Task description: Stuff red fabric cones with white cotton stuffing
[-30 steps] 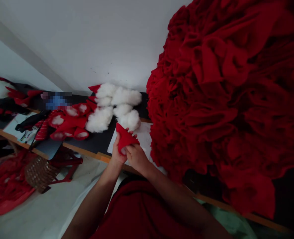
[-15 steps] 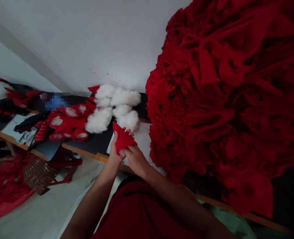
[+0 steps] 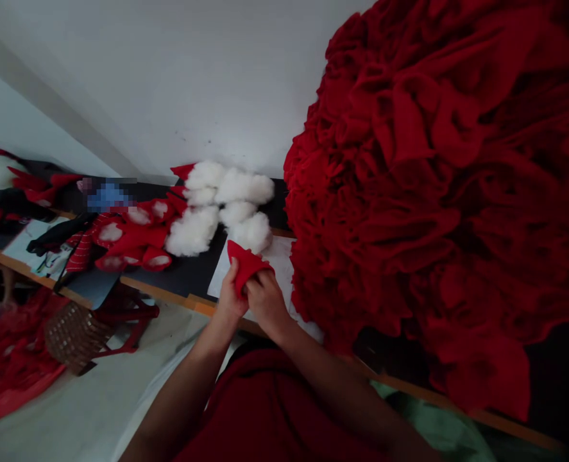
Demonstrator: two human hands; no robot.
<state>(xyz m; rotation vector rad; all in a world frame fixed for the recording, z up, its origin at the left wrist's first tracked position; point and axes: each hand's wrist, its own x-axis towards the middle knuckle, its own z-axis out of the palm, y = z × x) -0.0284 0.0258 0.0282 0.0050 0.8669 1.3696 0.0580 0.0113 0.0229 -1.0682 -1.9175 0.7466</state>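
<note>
A small pointed red cloth piece [image 3: 247, 262] is held over the near edge of the table, its tip up and to the left. My left hand [image 3: 231, 292] grips its left side, with the thumb on the cloth. My right hand [image 3: 266, 298] is closed at its lower opening, some fingers hidden by the cloth. White paper [image 3: 220, 276] lies beneath. Just beyond the hands are tufts of white stuffing [image 3: 243, 187], and left of these sit red cloth pieces with white filling [image 3: 142, 237].
A huge heap of red cloth [image 3: 385, 192] covers the right side. The table's wooden edge [image 3: 156, 293] runs in front. At lower left are a woven stool [image 3: 77, 337], a red bag [image 3: 19, 359] and part of a person's arm [image 3: 9, 282].
The red piece and both hands have shifted slightly right. My right fingers have moved further into its opening, and the white filling seen there before no longer shows.
</note>
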